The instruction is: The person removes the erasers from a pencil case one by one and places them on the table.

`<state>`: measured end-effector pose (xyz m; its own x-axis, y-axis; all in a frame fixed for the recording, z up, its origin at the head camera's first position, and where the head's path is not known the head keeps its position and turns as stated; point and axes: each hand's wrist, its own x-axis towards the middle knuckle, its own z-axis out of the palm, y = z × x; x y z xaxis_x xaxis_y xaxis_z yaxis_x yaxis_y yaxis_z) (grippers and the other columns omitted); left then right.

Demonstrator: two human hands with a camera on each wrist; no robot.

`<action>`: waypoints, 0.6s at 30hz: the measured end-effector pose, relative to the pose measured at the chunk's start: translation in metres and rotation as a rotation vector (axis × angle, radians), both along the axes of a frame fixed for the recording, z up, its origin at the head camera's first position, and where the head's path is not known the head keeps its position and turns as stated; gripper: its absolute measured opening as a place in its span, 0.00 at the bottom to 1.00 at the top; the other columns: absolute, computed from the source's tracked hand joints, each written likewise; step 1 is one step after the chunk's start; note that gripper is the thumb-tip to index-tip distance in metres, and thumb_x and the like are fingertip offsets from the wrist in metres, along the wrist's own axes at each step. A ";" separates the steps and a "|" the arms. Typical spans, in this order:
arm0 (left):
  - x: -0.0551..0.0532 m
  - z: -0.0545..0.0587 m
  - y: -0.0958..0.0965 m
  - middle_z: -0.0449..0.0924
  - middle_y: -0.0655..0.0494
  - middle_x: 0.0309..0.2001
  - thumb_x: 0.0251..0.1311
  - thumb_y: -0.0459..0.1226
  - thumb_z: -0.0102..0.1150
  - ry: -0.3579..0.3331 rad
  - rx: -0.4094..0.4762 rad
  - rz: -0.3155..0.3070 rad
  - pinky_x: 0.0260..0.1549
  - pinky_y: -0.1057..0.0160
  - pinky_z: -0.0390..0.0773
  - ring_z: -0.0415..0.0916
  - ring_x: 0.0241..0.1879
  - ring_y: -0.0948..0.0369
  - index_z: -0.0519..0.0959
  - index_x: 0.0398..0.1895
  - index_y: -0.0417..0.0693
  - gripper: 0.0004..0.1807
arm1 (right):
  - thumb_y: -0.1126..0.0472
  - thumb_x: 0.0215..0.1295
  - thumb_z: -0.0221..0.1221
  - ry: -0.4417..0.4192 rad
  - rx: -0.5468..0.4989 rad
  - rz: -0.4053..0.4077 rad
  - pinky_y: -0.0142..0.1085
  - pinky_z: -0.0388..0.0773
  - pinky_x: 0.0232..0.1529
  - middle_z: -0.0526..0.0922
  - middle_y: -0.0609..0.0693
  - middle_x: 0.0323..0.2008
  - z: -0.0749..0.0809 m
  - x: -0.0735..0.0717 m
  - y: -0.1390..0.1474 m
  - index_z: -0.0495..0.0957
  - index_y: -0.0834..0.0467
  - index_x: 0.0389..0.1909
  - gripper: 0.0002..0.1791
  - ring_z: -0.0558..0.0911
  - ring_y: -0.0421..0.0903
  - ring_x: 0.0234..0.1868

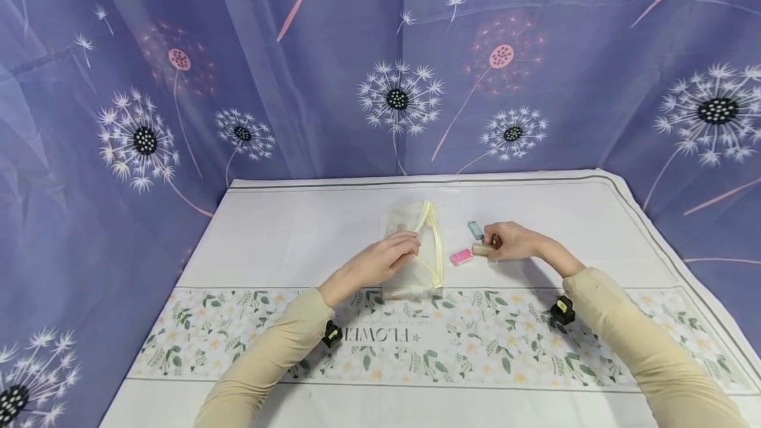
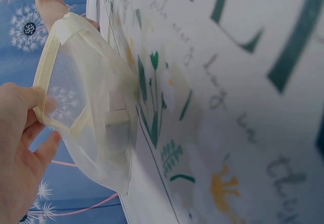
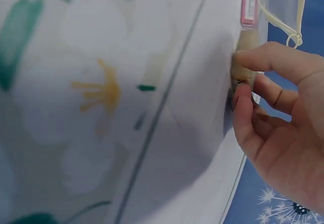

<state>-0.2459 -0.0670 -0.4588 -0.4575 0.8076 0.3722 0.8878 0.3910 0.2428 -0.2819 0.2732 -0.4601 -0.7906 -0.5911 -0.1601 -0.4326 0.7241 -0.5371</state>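
Observation:
My left hand (image 1: 389, 256) pinches the edge of a sheer mesh zipper pouch (image 1: 440, 256) with pale yellow trim, drawing its mouth apart. Through the mesh in the left wrist view, a small greyish block (image 2: 117, 122) shows inside the pouch. To the right of the pouch, my right hand (image 1: 514, 241) grips a small tan block (image 3: 248, 41) between thumb and fingers, low at the table. Its lower end is hidden by the fingertips. Beside it on the white cloth lie a pink block with a white label (image 1: 460, 257) and a small blue block (image 1: 475, 230).
A white tablecloth (image 1: 321, 230) with a band of printed flowers and lettering covers the table. Purple curtains (image 1: 333, 84) with dandelion prints hang close behind the far edge and along both sides.

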 end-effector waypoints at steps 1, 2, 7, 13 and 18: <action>0.000 0.001 0.000 0.79 0.48 0.52 0.68 0.30 0.51 -0.001 -0.002 0.004 0.72 0.64 0.63 0.70 0.65 0.52 0.77 0.43 0.43 0.06 | 0.65 0.50 0.69 0.003 0.002 0.002 0.33 0.76 0.34 0.80 0.50 0.32 0.001 -0.001 0.000 0.75 0.58 0.31 0.11 0.77 0.41 0.32; 0.000 0.001 -0.001 0.79 0.48 0.52 0.69 0.30 0.51 -0.005 -0.003 0.007 0.72 0.65 0.62 0.70 0.65 0.52 0.77 0.43 0.43 0.06 | 0.64 0.50 0.70 0.007 0.003 0.003 0.33 0.75 0.34 0.80 0.50 0.32 0.003 -0.002 -0.001 0.76 0.57 0.32 0.12 0.77 0.41 0.32; 0.000 0.002 -0.003 0.79 0.47 0.51 0.68 0.29 0.51 -0.005 0.002 -0.003 0.72 0.65 0.63 0.70 0.65 0.52 0.77 0.43 0.42 0.06 | 0.55 0.56 0.69 0.032 -0.023 -0.014 0.32 0.73 0.33 0.80 0.50 0.34 0.009 -0.005 -0.009 0.79 0.56 0.35 0.12 0.74 0.42 0.32; 0.001 0.001 -0.004 0.80 0.46 0.51 0.68 0.29 0.51 0.008 0.021 -0.019 0.71 0.65 0.64 0.71 0.64 0.51 0.78 0.44 0.40 0.06 | 0.61 0.62 0.63 0.074 -0.126 0.037 0.29 0.74 0.30 0.81 0.46 0.29 0.010 -0.006 -0.029 0.80 0.55 0.35 0.03 0.75 0.40 0.27; 0.002 0.000 -0.004 0.79 0.48 0.52 0.69 0.31 0.51 -0.012 -0.003 -0.001 0.71 0.66 0.64 0.70 0.65 0.53 0.78 0.45 0.41 0.08 | 0.64 0.62 0.61 0.120 -0.165 0.116 0.28 0.76 0.30 0.82 0.45 0.27 0.011 -0.007 -0.051 0.82 0.57 0.35 0.03 0.77 0.37 0.28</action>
<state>-0.2442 -0.0710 -0.4592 -0.4614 0.8091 0.3640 0.8850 0.3912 0.2524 -0.2889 0.2221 -0.4488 -0.7236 -0.6891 0.0377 -0.5757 0.5726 -0.5837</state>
